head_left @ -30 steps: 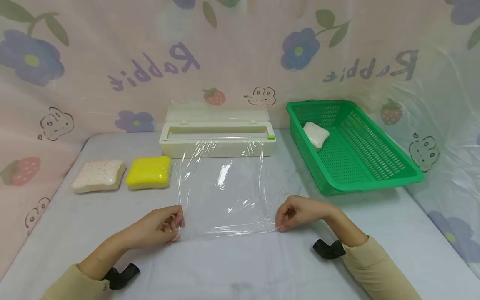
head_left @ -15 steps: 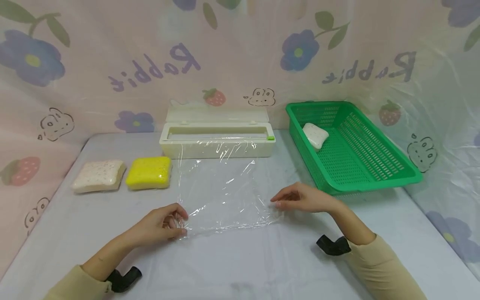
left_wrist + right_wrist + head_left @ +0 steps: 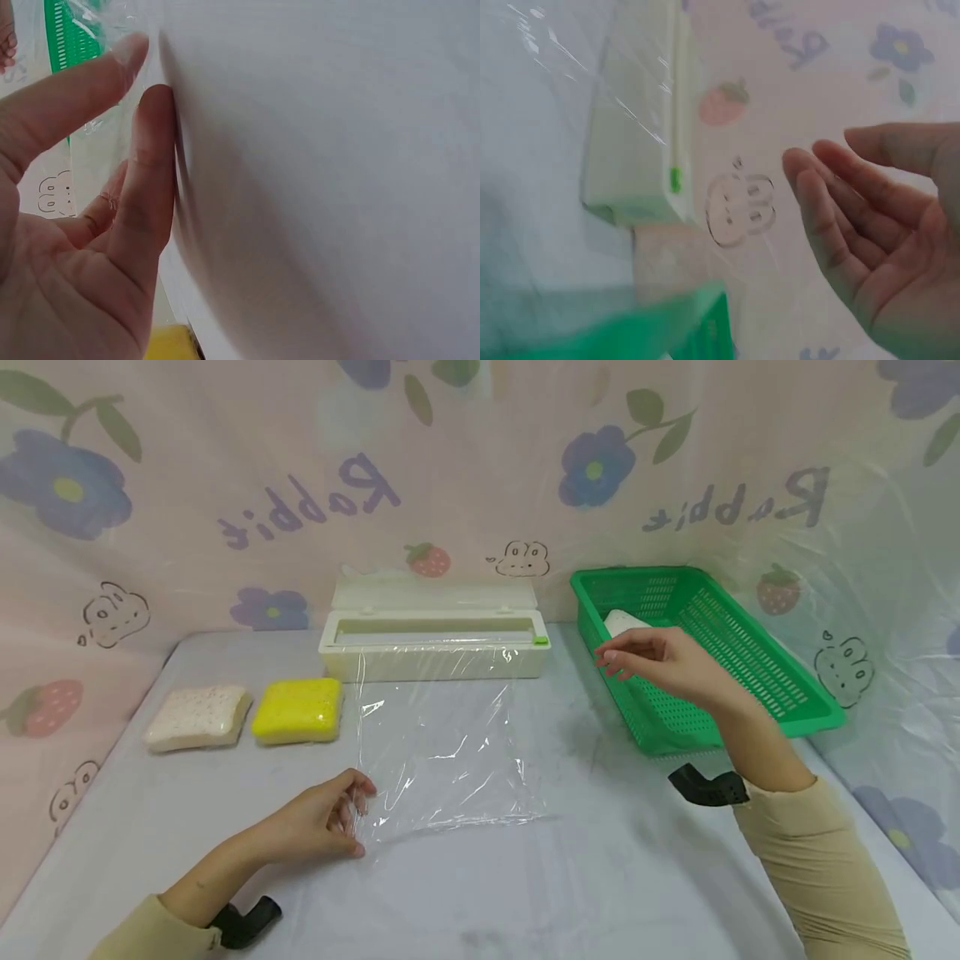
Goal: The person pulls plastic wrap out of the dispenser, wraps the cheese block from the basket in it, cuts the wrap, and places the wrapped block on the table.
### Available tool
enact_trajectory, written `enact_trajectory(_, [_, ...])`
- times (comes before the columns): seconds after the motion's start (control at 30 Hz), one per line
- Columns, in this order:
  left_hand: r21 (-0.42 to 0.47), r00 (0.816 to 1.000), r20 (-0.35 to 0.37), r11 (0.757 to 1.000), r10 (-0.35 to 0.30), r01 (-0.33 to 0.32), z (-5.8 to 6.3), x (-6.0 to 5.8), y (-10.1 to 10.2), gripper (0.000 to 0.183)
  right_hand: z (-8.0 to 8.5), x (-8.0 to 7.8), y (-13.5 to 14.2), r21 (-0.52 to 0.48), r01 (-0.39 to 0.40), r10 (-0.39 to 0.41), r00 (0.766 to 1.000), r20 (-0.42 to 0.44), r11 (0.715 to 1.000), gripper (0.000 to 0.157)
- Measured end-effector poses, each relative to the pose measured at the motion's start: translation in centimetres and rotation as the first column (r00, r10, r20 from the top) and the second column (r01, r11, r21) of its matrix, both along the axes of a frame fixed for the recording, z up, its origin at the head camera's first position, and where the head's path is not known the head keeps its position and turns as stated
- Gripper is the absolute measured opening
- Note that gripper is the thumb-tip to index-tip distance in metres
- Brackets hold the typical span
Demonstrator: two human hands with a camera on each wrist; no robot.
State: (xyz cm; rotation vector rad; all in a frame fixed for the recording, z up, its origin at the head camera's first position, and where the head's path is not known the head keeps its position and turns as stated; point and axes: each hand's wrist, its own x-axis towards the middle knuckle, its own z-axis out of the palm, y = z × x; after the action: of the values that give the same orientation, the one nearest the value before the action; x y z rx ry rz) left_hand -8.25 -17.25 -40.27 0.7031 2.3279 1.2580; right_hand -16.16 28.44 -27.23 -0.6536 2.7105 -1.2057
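Note:
A sheet of clear cling film (image 3: 442, 752) runs from the white film dispenser (image 3: 435, 665) toward me over the table. My left hand (image 3: 311, 818) is at the sheet's near left corner, thumb and fingers apart. In the left wrist view, film clings by a fingertip (image 3: 133, 52) of this hand. My right hand (image 3: 675, 667) is raised over the left rim of the green basket (image 3: 750, 627), its fingers loosely bent and holding nothing. The right wrist view shows the same hand (image 3: 885, 232) with nothing between thumb and fingers. Behind it a white block (image 3: 622, 621) is partly hidden in the basket.
A speckled pale block (image 3: 198, 718) and a yellow block (image 3: 297, 712), both shiny, lie on the left of the white-covered table (image 3: 480, 893). The dispenser's lid (image 3: 435, 593) stands up, and a green slider (image 3: 540, 641) sits at its right end. A printed curtain (image 3: 465, 485) hangs behind.
My right hand has let go of the film's right corner and moved up and right to the basket. The left hand's fingers have spread from their pinch. The film has settled lower.

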Motion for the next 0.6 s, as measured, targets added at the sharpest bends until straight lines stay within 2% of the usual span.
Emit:
enact_trajectory(0.1, [-0.016, 1.0, -0.004, 1.0, -0.003, 0.003, -0.1, 0.0, 0.1, 0.062, 1.2, -0.9, 0.9, 0.004, 0.079, -0.079, 0.997, 0.006, 0.997, 0.035])
enact_trajectory(0.2, [-0.018, 1.0, -0.003, 1.0, -0.005, 0.005, -0.2, 0.1, 0.1, 0.062, 1.6, -1.6, 1.5, 0.014, 0.139, -0.139, 0.99, 0.023, 0.99, 0.038])
enact_trajectory(0.43, [0.001, 1.0, 0.0, 1.0, -0.009, 0.009, -0.2, 0.2, 0.2, 0.064, 1.8, -3.2, 2.7, -0.023, 0.183, -0.181, 0.981, 0.063, 0.983, 0.041])
enact_trajectory(0.6, [-0.012, 1.0, 0.007, 1.0, -0.005, 0.005, -0.1, 0.1, 0.2, 0.064, 1.9, -4.6, 3.8, 0.007, 0.239, -0.239, 0.966, 0.096, 0.971, 0.046])
